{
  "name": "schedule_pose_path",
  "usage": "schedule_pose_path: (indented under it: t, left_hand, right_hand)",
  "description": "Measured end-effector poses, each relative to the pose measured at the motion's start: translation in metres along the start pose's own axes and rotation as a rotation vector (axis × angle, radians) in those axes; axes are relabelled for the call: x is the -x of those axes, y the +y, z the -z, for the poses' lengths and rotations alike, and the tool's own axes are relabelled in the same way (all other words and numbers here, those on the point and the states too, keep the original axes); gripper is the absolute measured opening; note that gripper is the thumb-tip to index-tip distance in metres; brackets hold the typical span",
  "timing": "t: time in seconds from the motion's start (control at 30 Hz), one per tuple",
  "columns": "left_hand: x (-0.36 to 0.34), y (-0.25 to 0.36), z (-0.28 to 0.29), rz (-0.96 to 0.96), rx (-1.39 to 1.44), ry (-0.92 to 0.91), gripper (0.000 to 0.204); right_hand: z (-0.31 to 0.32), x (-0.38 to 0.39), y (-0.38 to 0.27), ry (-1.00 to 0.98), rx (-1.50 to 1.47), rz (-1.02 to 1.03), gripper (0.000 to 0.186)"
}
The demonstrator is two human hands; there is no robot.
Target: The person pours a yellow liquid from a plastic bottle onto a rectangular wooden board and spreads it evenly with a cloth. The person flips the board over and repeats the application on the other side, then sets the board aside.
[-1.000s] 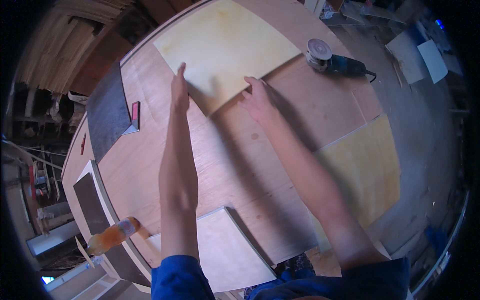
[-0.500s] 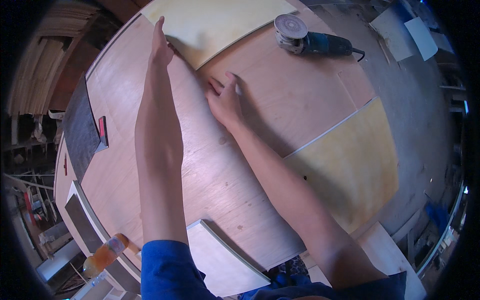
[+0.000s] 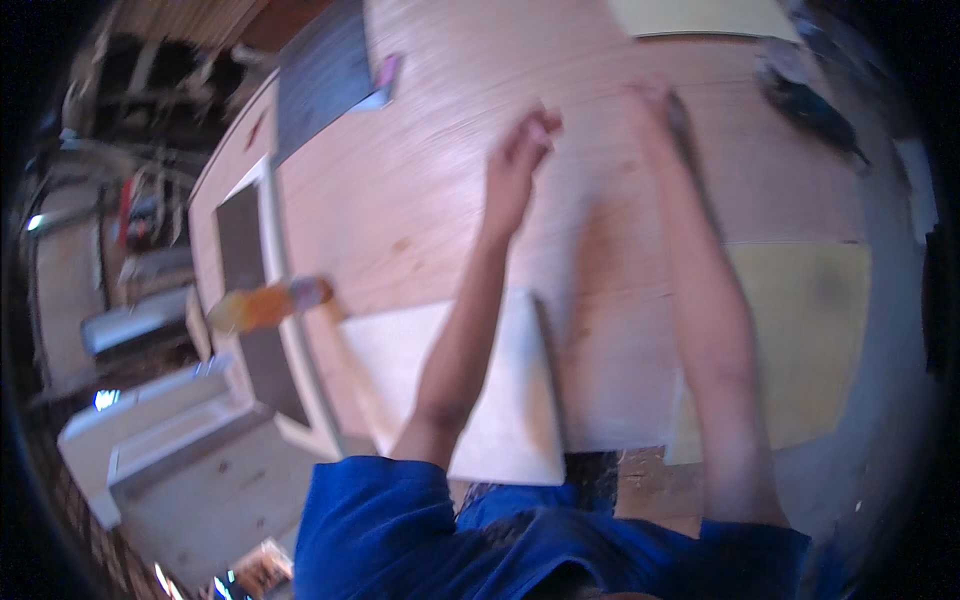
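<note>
Both hands are raised over the plywood tabletop (image 3: pixel 455 170), blurred. My left hand (image 3: pixel 515 165) has bent fingers, too smeared to read as open or closed. My right hand (image 3: pixel 652 105) is farther right, fingers loosely apart, holding nothing visible; its nearest items are the pale yellow board (image 3: pixel 700 15) beyond it and the angle grinder (image 3: pixel 820 115) to its right. A white board (image 3: pixel 520 400) lies beneath my left forearm, and another yellow board (image 3: pixel 820 330) beside my right forearm.
At the left are a dark sheet (image 3: pixel 320 80), a small square tool (image 3: pixel 385 85), an orange drink bottle (image 3: pixel 255 310) lying across a white-edged dark panel (image 3: pixel 240 235), and a white open box frame (image 3: pixel 165 440). Cluttered racks (image 3: pixel 140 140) stand beyond the table's left edge.
The view has swung left and toward my body. My hands have come away from the far yellow board; the left one has moved right and its straight fingers have bent.
</note>
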State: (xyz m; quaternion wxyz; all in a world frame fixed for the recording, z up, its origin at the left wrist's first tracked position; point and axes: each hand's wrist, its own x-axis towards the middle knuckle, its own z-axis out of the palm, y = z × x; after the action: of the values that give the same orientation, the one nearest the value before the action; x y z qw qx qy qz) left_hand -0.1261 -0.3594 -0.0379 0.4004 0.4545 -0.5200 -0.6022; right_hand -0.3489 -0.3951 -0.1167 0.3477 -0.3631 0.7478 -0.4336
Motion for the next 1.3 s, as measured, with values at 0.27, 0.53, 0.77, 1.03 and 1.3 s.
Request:
schedule_pose_path:
  t: [0.27, 0.53, 0.77, 1.03, 1.3]
  left_hand:
    - [0.446, -0.045, 0.256, 0.296, -0.959, 0.829, 0.056]
    - [0.551, -0.082, 0.343, 0.628, -0.487, 0.657, 0.058]
    - [0.574, -0.107, 0.374, 0.534, -0.382, 0.546, 0.054]
    - [0.577, -0.090, 0.295, 0.368, -1.253, 0.591, 0.086]
    - [0.664, -0.051, 0.301, 0.723, -1.076, 0.444, 0.081]
  right_hand:
    - [0.004, 0.340, 0.055, -0.463, 0.127, -0.066, 0.044]
    - [-0.004, 0.532, 0.066, -0.228, 0.220, -0.036, 0.060]
    - [-0.016, 0.523, 0.072, -0.259, 0.215, -0.104, 0.065]
    - [-0.027, 0.560, 0.053, -0.047, 0.675, 0.158, 0.072]
    - [-0.011, 0.625, 0.069, -0.365, 1.056, 0.401, 0.069]
